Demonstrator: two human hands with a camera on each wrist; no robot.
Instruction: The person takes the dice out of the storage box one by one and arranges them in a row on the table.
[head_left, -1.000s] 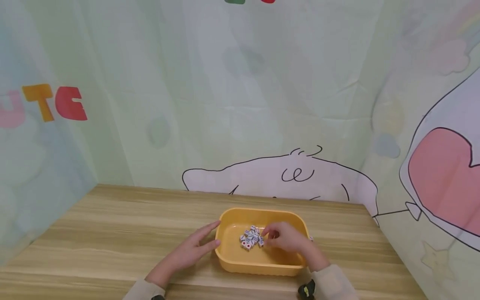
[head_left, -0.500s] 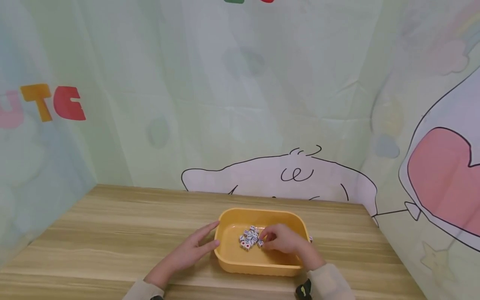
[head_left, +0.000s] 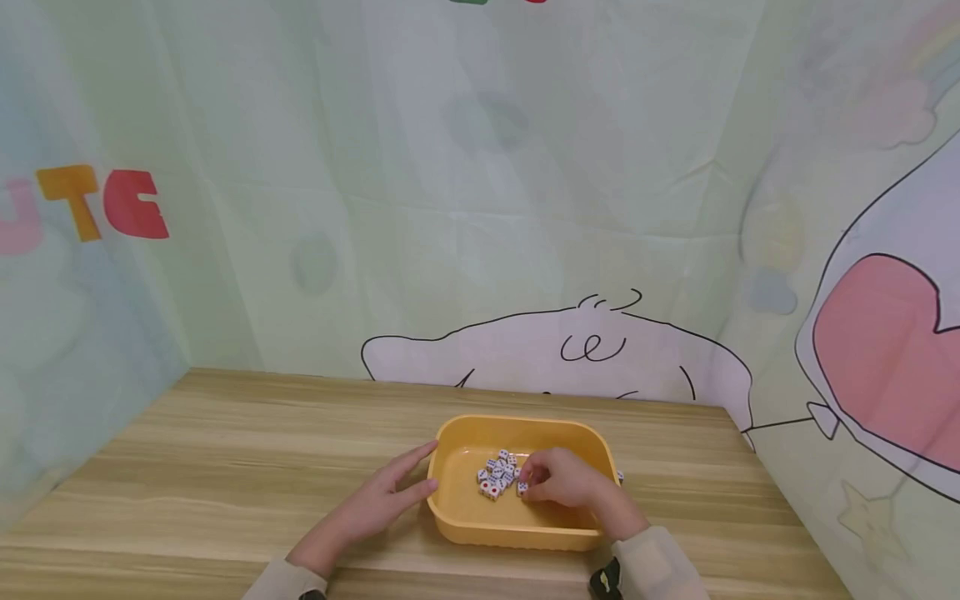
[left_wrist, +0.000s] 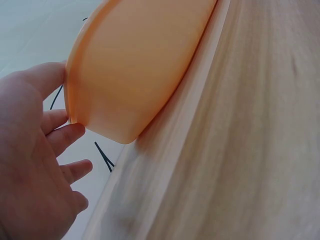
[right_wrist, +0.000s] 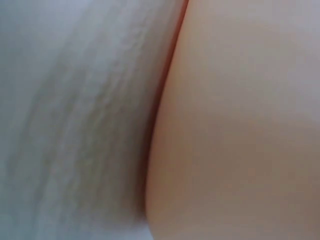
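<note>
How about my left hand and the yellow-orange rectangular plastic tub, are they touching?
Touching. The left wrist view shows the left hand with fingertips against the rim of the tub.

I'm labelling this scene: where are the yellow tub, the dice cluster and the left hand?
Yellow tub (head_left: 517, 537): head view, on its near outer wall.
Dice cluster (head_left: 497, 476): head view, on the middle of the cluster inside the tub.
Left hand (head_left: 377, 502): head view, on the back of the hand.

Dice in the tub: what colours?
The dice are white with red and blue pips, clearest in the head view.
</note>
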